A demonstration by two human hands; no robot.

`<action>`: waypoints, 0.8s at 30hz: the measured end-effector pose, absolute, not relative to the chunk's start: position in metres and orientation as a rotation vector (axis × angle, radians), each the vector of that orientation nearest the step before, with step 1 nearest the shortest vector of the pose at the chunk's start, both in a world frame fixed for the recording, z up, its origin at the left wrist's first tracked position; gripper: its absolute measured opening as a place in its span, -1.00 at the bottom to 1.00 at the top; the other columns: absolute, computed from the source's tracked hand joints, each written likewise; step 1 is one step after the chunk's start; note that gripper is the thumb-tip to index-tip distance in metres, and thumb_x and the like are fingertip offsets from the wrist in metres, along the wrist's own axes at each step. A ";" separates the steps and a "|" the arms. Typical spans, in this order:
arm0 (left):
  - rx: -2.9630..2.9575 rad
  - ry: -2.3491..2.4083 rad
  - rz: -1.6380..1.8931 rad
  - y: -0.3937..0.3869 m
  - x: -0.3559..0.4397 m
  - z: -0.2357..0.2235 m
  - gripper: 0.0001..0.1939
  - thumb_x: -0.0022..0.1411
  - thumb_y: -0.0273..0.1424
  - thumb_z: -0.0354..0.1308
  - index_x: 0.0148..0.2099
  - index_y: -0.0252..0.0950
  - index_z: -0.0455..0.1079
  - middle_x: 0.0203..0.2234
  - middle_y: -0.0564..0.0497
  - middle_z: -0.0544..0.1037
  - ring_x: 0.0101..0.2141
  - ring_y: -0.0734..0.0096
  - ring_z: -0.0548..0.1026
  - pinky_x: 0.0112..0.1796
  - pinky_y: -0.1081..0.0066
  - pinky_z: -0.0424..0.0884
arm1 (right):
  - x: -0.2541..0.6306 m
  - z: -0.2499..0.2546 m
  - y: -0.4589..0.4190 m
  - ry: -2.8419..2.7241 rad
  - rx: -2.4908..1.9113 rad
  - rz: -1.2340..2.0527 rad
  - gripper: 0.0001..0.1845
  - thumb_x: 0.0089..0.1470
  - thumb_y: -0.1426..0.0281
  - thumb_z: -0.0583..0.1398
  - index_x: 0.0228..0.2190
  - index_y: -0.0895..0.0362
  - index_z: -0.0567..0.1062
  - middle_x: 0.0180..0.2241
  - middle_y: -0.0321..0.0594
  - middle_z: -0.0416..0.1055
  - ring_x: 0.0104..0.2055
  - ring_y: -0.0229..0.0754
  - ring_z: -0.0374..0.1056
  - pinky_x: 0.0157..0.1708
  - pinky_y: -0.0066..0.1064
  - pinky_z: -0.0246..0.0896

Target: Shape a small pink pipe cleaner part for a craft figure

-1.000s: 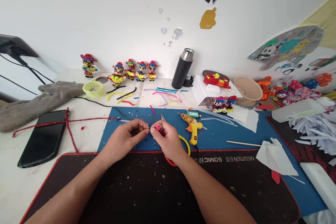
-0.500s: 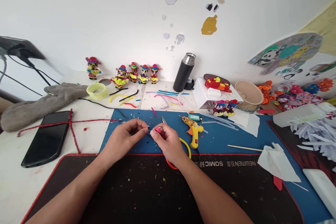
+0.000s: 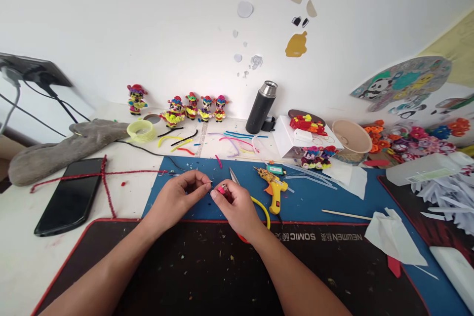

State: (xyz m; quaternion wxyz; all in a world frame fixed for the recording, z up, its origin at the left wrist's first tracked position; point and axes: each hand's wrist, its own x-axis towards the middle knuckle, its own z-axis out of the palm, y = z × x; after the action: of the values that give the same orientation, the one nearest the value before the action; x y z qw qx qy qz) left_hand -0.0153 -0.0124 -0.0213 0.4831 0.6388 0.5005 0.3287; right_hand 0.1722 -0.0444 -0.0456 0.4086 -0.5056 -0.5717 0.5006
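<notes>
Bright, even light, faint shadows, stretched edges

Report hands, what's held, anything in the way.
Left hand: pinching tiny dark piece. Right hand: fingers curled around small pink item, partly hidden. Nearby: scissors partly covered by right hand; glue gun to its right.

2 bare hands (image 3: 177, 199), bare forearms (image 3: 107, 267)

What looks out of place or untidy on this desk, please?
Red fuzzy stems lie crossed, partly over the black phone, which seems an odd resting place. Also, tiny scraps are scattered on the dark mat, so it looks untidy.
</notes>
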 end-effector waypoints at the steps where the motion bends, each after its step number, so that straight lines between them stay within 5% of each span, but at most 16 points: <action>1: 1.557 1.224 0.801 -0.012 -0.016 -0.021 -0.63 0.28 0.00 0.24 -0.23 -0.22 0.51 -0.43 0.04 0.55 -0.39 0.31 0.46 -0.34 0.39 0.38 | 0.172 -0.046 -0.045 -1.459 -1.279 1.257 -0.73 0.27 0.16 0.24 -0.35 0.09 0.45 -0.50 -0.40 0.25 -0.47 -0.27 0.12 -0.46 -0.42 0.03; 12: 1.891 1.209 0.392 -0.001 -0.043 0.001 -0.78 0.27 -0.19 0.15 -0.30 -0.17 0.51 -0.53 0.11 0.50 -0.50 0.33 0.39 -0.47 0.45 0.25 | 0.172 -0.043 -0.046 -1.464 -1.309 1.229 -0.69 0.29 0.12 0.22 -0.34 0.10 0.47 -0.45 -0.35 0.34 -0.44 -0.26 0.18 -0.45 -0.43 0.06; 24: 2.171 1.256 0.268 -0.004 -0.035 -0.026 -0.86 0.21 -0.36 0.13 -0.32 -0.10 0.53 -0.50 0.06 0.59 -0.50 0.22 0.46 -0.43 0.36 0.19 | 0.172 -0.044 -0.046 -1.510 -1.315 1.197 -0.72 0.29 0.15 0.22 -0.32 0.09 0.50 -0.44 -0.34 0.36 -0.43 -0.25 0.22 -0.43 -0.42 0.08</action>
State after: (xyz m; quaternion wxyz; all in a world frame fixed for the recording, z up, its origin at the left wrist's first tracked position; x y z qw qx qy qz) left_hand -0.0352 -0.0041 -0.0264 0.3046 0.8197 0.4744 0.1012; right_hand 0.1721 -0.0460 -0.0435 0.3933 -0.5183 -0.5951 0.4717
